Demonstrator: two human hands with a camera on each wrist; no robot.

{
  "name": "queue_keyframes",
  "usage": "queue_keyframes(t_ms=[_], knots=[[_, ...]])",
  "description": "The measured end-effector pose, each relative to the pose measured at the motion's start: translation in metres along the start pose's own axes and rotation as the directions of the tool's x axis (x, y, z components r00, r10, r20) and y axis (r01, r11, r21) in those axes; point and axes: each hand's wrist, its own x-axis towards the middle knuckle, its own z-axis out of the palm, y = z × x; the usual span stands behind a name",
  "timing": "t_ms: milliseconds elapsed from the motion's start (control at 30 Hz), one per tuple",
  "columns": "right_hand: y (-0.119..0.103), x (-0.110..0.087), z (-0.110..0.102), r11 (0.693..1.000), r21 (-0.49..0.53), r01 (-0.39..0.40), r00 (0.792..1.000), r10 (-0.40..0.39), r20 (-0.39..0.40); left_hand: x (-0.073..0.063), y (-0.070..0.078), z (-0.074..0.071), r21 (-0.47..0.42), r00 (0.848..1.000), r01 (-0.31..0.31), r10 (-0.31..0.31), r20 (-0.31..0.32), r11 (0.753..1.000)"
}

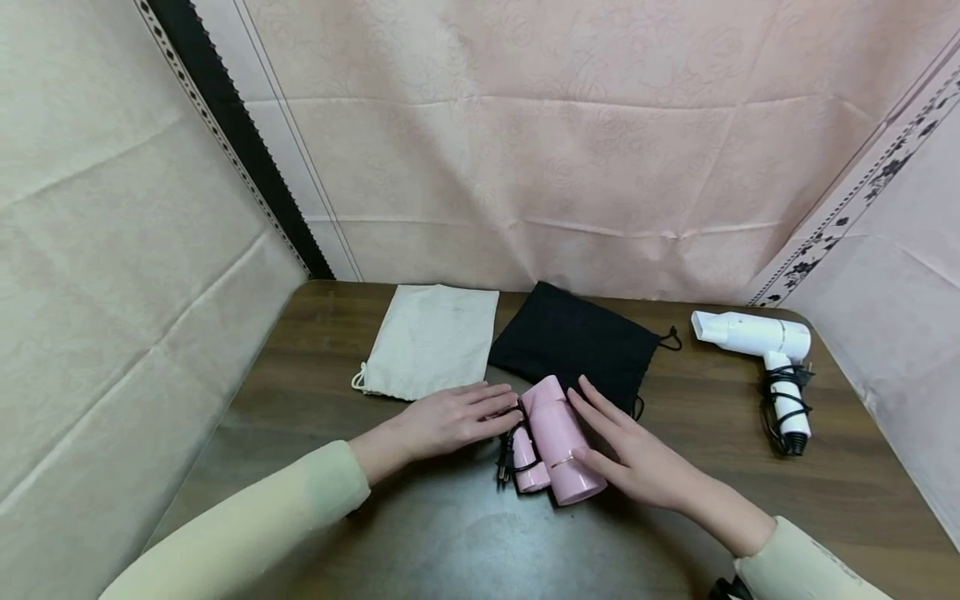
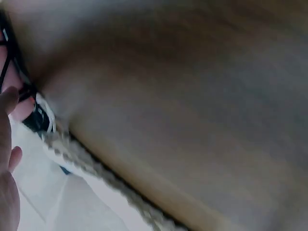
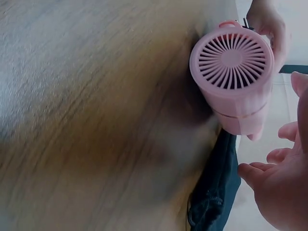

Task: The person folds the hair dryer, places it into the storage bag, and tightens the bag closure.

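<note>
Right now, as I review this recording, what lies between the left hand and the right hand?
The pink hair dryer, its handle folded alongside with black cord around it; the head view shows this.

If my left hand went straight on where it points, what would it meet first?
Most likely the pink hair dryer, at its cord-wrapped handle; whether your left hand already touches it, I can't tell.

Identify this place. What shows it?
Probably a staged tabletop workspace: creased cloths screen the back and both sides of a wood-grain table, which holds a pink hair dryer and a white hair dryer.
</note>
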Motion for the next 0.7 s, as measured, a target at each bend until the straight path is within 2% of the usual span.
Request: queue_keyframes(t_ms=[167,267,333,433,533,633,700], knots=[[0.003,-0.003,-0.004,1.000,-0.013,-0.020,1.000,0.020,-0.017,-0.013,-0.014,-0.016,-0.067,0.994,0.105,-0.105,0.006,0.992],[0.002,-0.003,-0.007,1.000,-0.019,-0.021,0.999,0.021,-0.026,-0.022,-0.024,-0.027,-0.107,0.979,0.201,-0.198,0.040,0.974],[0.000,-0.003,-0.009,1.000,-0.019,-0.016,0.999,0.015,-0.038,-0.028,-0.032,-0.033,-0.112,0.963,0.265,-0.257,0.086,0.958],[-0.002,-0.003,-0.012,1.000,-0.019,-0.005,0.999,0.004,-0.049,-0.038,-0.043,-0.041,-0.114,0.926,0.354,-0.332,0.179,0.928],[-0.004,-0.003,-0.013,1.000,-0.010,-0.006,0.999,0.006,-0.045,-0.046,-0.052,-0.048,-0.114,0.877,0.436,-0.393,0.276,0.893],[-0.004,-0.003,-0.013,1.000,0.004,-0.017,0.999,0.017,-0.043,-0.051,-0.059,-0.051,-0.116,0.829,0.499,-0.434,0.353,0.859],[-0.004,-0.003,-0.012,1.000,0.008,-0.021,0.999,0.021,-0.050,-0.054,-0.063,-0.052,-0.121,0.807,0.524,-0.446,0.388,0.843]])
